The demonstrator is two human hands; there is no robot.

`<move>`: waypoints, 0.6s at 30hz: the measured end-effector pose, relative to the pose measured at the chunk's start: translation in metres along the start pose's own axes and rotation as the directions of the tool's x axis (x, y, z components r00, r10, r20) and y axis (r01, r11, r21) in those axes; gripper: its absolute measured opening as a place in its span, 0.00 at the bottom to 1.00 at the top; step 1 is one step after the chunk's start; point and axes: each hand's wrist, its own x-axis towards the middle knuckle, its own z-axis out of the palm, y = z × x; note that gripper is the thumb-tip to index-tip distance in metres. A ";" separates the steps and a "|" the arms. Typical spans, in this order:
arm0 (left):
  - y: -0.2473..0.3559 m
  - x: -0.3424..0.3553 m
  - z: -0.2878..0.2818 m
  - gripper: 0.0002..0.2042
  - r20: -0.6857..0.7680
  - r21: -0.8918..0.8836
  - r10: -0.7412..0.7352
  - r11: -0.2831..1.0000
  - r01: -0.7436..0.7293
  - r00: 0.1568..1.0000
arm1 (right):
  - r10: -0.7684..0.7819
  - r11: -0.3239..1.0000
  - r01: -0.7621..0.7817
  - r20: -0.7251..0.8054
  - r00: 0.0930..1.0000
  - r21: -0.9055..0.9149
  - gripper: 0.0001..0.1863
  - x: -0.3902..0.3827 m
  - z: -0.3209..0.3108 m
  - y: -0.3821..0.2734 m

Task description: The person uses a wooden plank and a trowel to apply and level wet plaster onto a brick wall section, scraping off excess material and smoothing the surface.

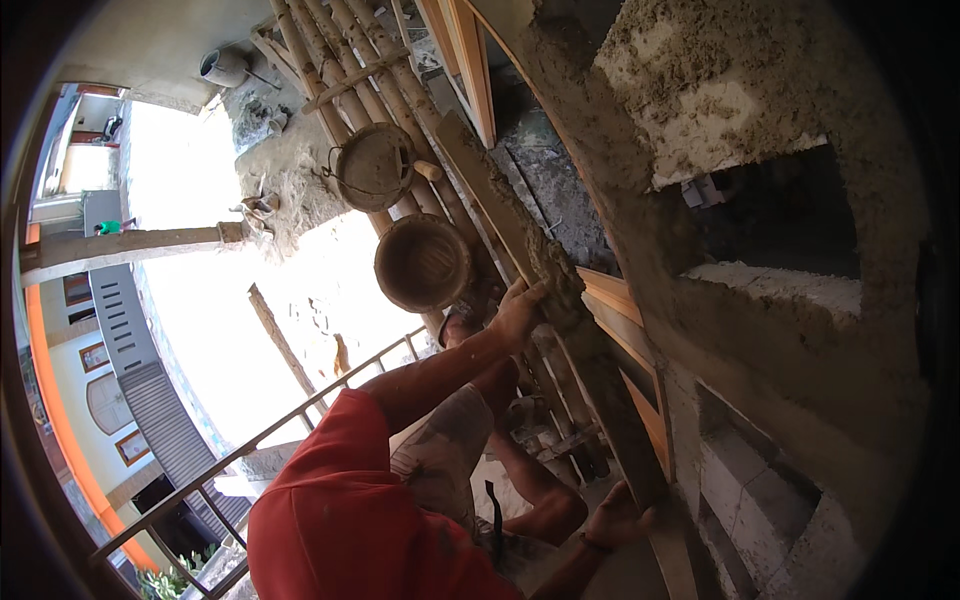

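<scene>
Hands on the long board
Your left hand (517,315) and right hand (615,518) grip the muddy board (560,330); wet mortar could make it slip.

Left hand (518,312) grips long mortar-caked straightedge board (505,215), laid against wet plastered wall (700,80). Right hand (615,518) holds same board at lower end, near 5 o'clock. Two round mortar pans (422,262) rest on bamboo scaffold poles (340,60), toward 11 o'clock from left hand. Red sleeve (340,510) at 7 o'clock. Metal railing (250,450) beyond it.
</scene>
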 end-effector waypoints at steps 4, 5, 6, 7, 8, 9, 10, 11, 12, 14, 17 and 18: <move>0.014 -0.052 0.019 0.13 -0.089 -0.064 -0.012 0.998 0.006 0.996 | 0.041 0.987 0.002 0.266 0.963 -0.159 0.31 -0.053 0.027 -0.038; 0.017 -0.066 0.022 0.13 -0.089 -0.096 -0.022 0.995 0.013 0.996 | 0.147 0.986 -0.165 0.512 0.846 -0.011 0.30 -0.064 0.034 -0.051; 0.021 -0.079 0.024 0.13 -0.108 -0.132 -0.050 0.991 0.036 0.993 | 0.088 0.995 -0.067 0.367 0.926 -0.069 0.31 -0.080 0.038 -0.057; 0.025 -0.092 0.026 0.13 -0.097 -0.186 -0.055 0.982 0.037 0.994 | 0.132 0.967 -0.193 0.321 0.938 0.165 0.31 -0.094 0.043 -0.063; 0.028 -0.103 0.028 0.12 -0.104 -0.188 -0.069 0.981 0.048 0.992 | 0.119 0.967 -0.177 0.289 0.950 0.185 0.30 -0.106 0.049 -0.072; 0.031 -0.113 0.029 0.12 -0.083 -0.208 -0.057 0.977 0.038 0.995 | 0.145 0.955 -0.212 0.294 0.945 0.208 0.29 -0.116 0.054 -0.080; 0.034 -0.122 0.030 0.12 -0.136 -0.216 -0.088 0.975 0.058 0.987 | 0.108 0.984 -0.141 0.269 0.957 0.106 0.28 -0.126 0.060 -0.086; 0.035 -0.133 0.031 0.13 -0.125 -0.237 -0.057 0.971 0.026 0.990 | 0.101 0.990 -0.123 0.276 0.956 0.064 0.27 -0.135 0.066 -0.095; 0.036 -0.143 0.031 0.15 -0.185 -0.244 -0.071 0.969 0.024 0.980 | 0.096 0.993 -0.111 0.281 0.955 0.036 0.26 -0.144 0.073 -0.101; 0.039 -0.161 0.030 0.20 -0.221 -0.286 -0.056 0.958 -0.009 0.974 | 0.090 0.996 -0.088 0.292 0.952 -0.021 0.24 -0.161 0.087 -0.116; 0.044 -0.177 0.028 0.16 -0.176 -0.303 0.058 0.947 -0.110 0.983 | 0.096 0.985 -0.049 0.288 0.953 -0.164 0.21 -0.183 0.105 -0.135; 0.043 -0.182 0.026 0.12 -0.171 -0.255 0.102 0.956 -0.144 0.980 | 0.092 0.975 -0.029 0.285 0.954 -0.221 0.20 -0.189 0.109 -0.141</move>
